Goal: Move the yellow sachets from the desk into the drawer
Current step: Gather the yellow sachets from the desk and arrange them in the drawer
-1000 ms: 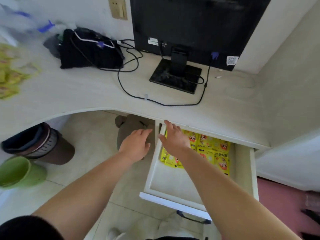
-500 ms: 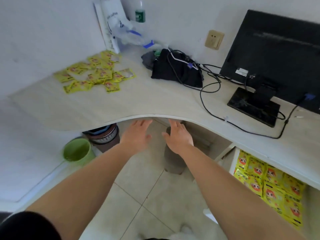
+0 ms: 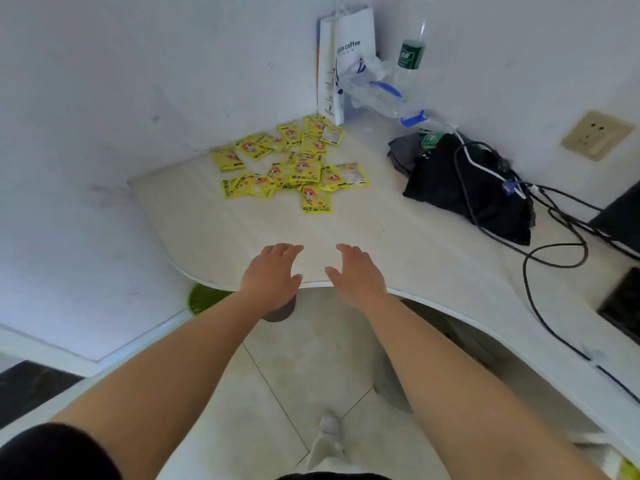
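Fingers loosely spread and empty on both your left hand (image 3: 272, 277) and right hand (image 3: 356, 277); yellow sachets (image 3: 294, 164) lie scattered at twelve o'clock, left hand marginally nearer.

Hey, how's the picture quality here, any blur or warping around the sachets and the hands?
Head view: wide-angle warping bends the desk edge; the yellow sachets are soft but their print shows; the left hand and right hand are slightly blurred; lighting is even, without glare.
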